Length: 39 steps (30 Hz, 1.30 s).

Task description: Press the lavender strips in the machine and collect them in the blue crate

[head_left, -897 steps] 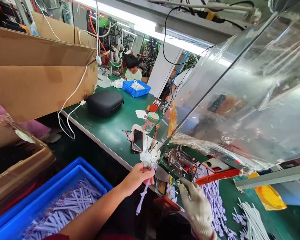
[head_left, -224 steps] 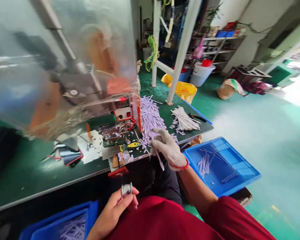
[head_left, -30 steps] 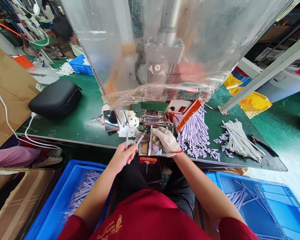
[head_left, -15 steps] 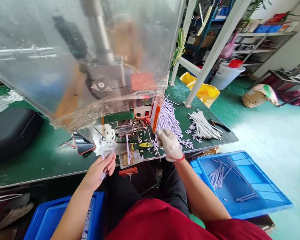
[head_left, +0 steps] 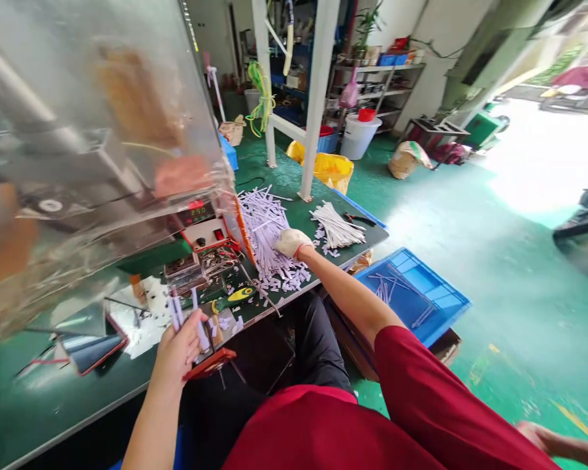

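My bare left hand point(head_left: 179, 349) is closed round a few thin lilac strips point(head_left: 175, 312), which stick up above the fingers in front of a small machine. My right hand point(head_left: 294, 243), in a white glove with a red cuff, rests on the right side of a heap of lilac strips point(head_left: 264, 225); its fingertips are hidden, so I cannot make out a grip. Near my left hand are a red block point(head_left: 210, 362) at the table edge and a yellow-green handled tool point(head_left: 240, 295). Short lilac offcuts point(head_left: 294, 281) lie in front of the heap.
A bundle of white strips point(head_left: 338, 225) and dark pliers point(head_left: 360, 219) lie at the table's right end. A clear shield point(head_left: 78, 215) hangs over the machine. A blue crate point(head_left: 436, 294) with strips stands right of the table. Another person's hand point(head_left: 536, 434) shows at lower right.
The view has swung to the right. My right hand has moved from in front of the lilac heap onto it. My left hand still holds its strips, now nearer the red block.
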{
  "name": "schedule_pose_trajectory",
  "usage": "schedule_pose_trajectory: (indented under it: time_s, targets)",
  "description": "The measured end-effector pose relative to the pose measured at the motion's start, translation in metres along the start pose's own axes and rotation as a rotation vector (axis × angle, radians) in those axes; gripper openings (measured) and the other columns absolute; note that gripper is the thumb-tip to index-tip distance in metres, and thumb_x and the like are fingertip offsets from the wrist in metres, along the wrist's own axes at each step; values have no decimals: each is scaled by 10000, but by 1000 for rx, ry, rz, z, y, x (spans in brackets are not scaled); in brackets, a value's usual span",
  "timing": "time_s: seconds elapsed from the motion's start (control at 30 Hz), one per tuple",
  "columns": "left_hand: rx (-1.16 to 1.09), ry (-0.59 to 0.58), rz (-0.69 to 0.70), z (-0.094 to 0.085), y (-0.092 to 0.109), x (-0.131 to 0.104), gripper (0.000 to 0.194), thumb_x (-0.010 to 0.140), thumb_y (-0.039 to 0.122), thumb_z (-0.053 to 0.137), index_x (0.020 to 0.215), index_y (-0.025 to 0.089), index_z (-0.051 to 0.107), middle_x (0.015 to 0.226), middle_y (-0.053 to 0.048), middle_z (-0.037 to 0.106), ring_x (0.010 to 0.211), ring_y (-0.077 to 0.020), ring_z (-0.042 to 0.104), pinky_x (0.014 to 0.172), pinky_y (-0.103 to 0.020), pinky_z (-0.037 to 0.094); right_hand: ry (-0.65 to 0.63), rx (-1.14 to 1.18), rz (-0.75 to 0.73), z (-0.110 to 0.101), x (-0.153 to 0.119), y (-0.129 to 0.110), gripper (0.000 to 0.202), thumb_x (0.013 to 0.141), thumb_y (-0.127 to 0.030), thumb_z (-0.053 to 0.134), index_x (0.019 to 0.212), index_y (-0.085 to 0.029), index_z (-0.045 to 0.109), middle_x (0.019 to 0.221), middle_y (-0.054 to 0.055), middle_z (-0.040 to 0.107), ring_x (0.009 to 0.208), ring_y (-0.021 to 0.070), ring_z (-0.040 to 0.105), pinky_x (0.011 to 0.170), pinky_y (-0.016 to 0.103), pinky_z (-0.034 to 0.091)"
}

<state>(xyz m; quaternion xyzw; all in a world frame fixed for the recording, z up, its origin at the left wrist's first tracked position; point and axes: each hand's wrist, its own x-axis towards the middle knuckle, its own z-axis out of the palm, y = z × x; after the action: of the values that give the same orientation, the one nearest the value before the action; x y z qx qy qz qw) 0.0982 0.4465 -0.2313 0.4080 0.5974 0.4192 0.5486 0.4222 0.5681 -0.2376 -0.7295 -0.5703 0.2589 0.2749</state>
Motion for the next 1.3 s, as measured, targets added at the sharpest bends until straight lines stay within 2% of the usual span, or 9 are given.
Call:
schedule_pose_trajectory:
  time_s: [0.2,0.37,0.53,0.7,0.83,1.0,1.17,1.23,1.3]
  targets:
    - [-173,-96,79,-14,14,-12,336,698,403,784,639,158,561,415,109,325,338,-14,248,348,-133,210,90,-35,-51,-3,-5,2,211,762,-236,659,604,-127,571,585,8,580,669,106,557,585,190,340]
    - [73,-55,208,-31,16,-40,379,756,490,726,628,154,606,426,77,366,371,-46,304,369,-170,216,34,55,-163,-11,-9,7,255,871,-324,521,732,-140,631,582,26,598,506,101,510,490,221,319]
    - [321,-37,303,-45,12,-52,347,820,467,674,659,163,630,500,46,448,442,-81,385,434,-204,294,-43,488,-69,-2,-12,15,198,799,-361,581,800,-164,602,620,30,624,439,106,496,410,220,342]
    - [393,-45,335,-46,9,-54,357,844,489,643,672,178,613,536,38,465,484,-104,396,469,-222,301,-124,532,-61,5,-23,9,185,747,-361,622,752,-178,595,620,34,612,419,103,470,382,224,345]
    - [410,-55,343,-44,12,-54,354,837,490,653,668,181,615,536,35,467,509,-117,406,497,-229,305,-146,800,-74,1,-28,-2,288,761,-467,655,821,-190,600,759,60,656,454,91,472,391,217,335]
    - [422,-10,372,-38,14,-55,354,817,487,671,653,177,623,565,19,499,548,-128,420,520,-230,324,33,479,-121,4,-24,-2,330,807,-499,604,829,-174,659,679,46,641,530,141,540,493,247,406]
    - [448,-97,369,-29,21,-64,372,852,485,625,631,186,624,531,19,459,513,-129,386,496,-243,318,382,97,-154,-8,-51,-6,374,836,-419,629,1113,-177,699,1013,106,711,901,226,648,754,290,490]
    - [499,-204,415,-24,28,-69,348,836,436,655,596,186,622,550,7,489,539,-137,407,535,-251,348,208,184,-254,-17,-84,-15,388,877,-464,600,1124,-181,699,972,85,716,835,201,652,715,274,502]
    - [560,-336,439,-17,35,-71,311,805,386,697,576,187,629,569,1,507,564,-144,422,567,-258,362,-240,338,-405,-26,-120,-25,400,918,-489,545,1126,-187,705,875,43,715,681,155,635,607,238,499]
